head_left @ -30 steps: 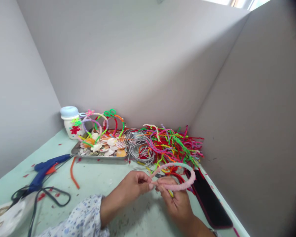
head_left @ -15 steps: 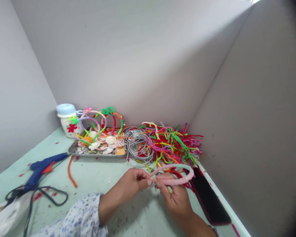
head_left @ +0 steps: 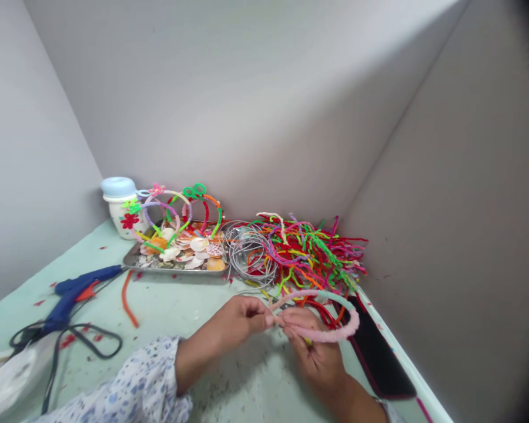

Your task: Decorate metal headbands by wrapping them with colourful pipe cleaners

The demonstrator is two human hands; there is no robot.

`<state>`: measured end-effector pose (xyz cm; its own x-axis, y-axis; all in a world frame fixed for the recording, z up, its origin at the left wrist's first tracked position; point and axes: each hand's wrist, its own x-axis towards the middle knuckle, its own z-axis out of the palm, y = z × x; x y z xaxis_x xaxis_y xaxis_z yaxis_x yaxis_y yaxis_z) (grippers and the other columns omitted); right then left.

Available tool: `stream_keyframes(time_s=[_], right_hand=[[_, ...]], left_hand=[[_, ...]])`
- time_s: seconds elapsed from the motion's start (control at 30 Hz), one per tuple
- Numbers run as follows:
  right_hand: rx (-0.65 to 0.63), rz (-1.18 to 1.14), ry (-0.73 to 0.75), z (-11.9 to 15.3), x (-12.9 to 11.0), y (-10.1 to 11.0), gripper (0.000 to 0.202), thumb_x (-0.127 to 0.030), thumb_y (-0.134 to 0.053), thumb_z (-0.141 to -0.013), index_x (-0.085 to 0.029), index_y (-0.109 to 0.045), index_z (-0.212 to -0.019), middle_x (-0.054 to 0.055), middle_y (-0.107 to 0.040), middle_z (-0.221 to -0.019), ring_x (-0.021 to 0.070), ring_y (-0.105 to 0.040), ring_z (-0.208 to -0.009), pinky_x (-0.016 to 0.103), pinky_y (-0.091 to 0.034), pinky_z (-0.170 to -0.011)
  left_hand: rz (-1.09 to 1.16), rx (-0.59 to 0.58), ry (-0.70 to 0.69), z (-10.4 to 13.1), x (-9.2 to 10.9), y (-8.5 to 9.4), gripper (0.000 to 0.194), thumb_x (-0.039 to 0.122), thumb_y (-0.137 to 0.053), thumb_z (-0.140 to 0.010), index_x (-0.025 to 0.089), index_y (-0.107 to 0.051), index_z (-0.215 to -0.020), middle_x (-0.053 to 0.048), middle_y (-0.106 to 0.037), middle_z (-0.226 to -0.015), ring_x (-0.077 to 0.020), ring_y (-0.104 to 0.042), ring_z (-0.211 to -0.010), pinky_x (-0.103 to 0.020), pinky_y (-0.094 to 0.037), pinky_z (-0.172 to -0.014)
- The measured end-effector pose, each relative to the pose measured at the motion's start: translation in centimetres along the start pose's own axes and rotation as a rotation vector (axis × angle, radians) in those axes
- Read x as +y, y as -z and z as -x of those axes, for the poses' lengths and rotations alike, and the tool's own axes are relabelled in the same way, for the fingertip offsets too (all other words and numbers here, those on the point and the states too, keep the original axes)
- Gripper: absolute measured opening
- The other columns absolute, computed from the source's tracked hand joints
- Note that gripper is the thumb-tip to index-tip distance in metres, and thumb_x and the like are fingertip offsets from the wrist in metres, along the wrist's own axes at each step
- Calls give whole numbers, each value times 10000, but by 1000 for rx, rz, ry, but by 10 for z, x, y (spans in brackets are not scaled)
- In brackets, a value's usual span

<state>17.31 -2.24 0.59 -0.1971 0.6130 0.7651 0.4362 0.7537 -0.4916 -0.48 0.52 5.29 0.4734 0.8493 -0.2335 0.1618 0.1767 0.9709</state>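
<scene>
Together both hands (head_left: pixel 282 329) pinch the pink headband (head_left: pixel 335 335) between them.

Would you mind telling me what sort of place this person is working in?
Probably a small craft booth walled by plain grey panels: a pile of pipe cleaners, a blue glue gun and a tray of shells sit on the green table.

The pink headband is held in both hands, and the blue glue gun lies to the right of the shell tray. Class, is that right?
Not quite. In the head view the glue gun lies left of the shell tray. The pink headband is indeed held by the left hand and right hand.
</scene>
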Motion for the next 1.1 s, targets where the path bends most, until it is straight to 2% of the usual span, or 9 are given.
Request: stream_keyframes(time_s=[0.27,0.4,0.53,0.73,0.9,1.03,1.1], right_hand=[[13,-14,-20,9,2,-6,248,-97,-522,-825,-212,-607,-1029,77,-677,-954,210,-643,-920,380,-548,-800],[23,-26,-34,8,0,-6,270,-86,-514,-829,-221,-614,-1041,65,-680,-939,202,-642,-919,374,-548,-807],[48,-4,-50,7,-2,-6,254,-108,-514,-840,-229,-638,-1026,64,-686,-929,211,-645,-923,380,-556,-794],[52,20,-42,10,0,-7,258,-103,-519,-834,-230,-633,-1027,66,-687,-932,214,-645,-921,373,-557,-786],[46,-12,-23,13,5,-7,287,-67,-512,-820,-224,-594,-1046,70,-673,-973,210,-633,-942,373,-547,-802],[46,-12,-13,13,6,-7,297,-66,-517,-812,-224,-590,-1052,63,-677,-961,204,-646,-907,362,-552,-791],[41,-6,-17,13,6,-7,304,-68,-520,-811,-226,-585,-1062,64,-676,-962,208,-644,-917,368,-551,-790]], left_hand=[[-29,17,6,0,-1,-2,231,373,-631,-700,145,-612,-667,55,-438,-551,-93,-327,-548,-232,-241,-550],[0,-17,-26,-4,-10,-1,197,310,-665,-656,133,-617,-730,40,-490,-591,-90,-368,-566,-225,-258,-554],[27,-40,-51,-7,-18,-3,204,272,-688,-607,127,-608,-726,49,-468,-568,-77,-358,-528,-222,-255,-524],[8,15,-61,-9,-18,-6,223,337,-680,-608,129,-610,-643,39,-501,-556,-87,-390,-533,-230,-293,-541],[3,42,-74,-10,-22,-6,259,380,-660,-654,126,-621,-681,13,-526,-595,-102,-413,-548,-239,-314,-549],[-63,109,-147,-8,-21,-8,239,360,-651,-677,130,-596,-647,-5,-526,-662,-123,-453,-629,-242,-344,-595],[-45,89,-155,-8,-21,-9,226,354,-636,-692,136,-580,-672,4,-520,-658,-122,-451,-628,-241,-345,-592]])
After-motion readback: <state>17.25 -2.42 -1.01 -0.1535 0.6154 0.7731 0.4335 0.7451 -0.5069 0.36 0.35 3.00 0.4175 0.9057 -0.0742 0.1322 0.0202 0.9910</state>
